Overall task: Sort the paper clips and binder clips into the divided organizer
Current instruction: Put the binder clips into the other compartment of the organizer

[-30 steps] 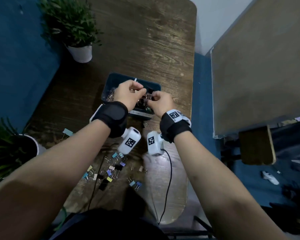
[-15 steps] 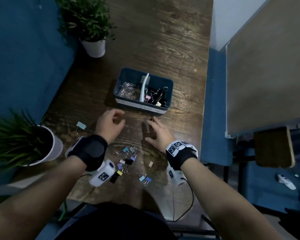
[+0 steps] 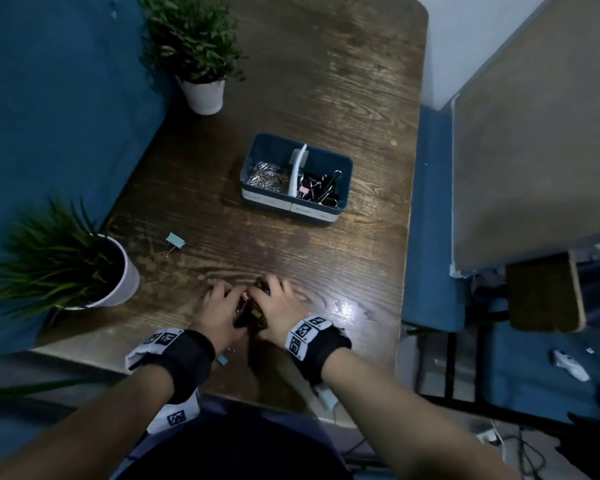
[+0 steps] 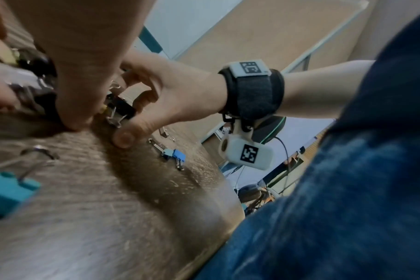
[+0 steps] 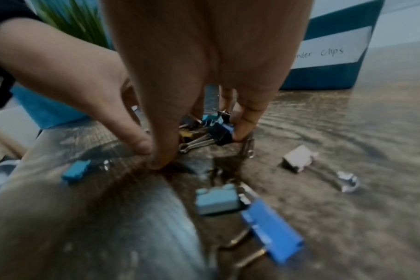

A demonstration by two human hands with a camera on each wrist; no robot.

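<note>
Both hands, left [image 3: 219, 306] and right [image 3: 278, 303], are curled, scooping the binder clip pile [image 5: 211, 130] between them at lower centre of the worktop [image 3: 343, 81]. Organizer [image 3: 340, 199] sits straight up-frame, well apart, binder compartment right of divider, nearer the right hand.

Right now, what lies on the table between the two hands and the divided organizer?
Nothing: in the head view the wooden table is bare between the hands and the organizer. The light blue binder clip lies off to the left.
</note>
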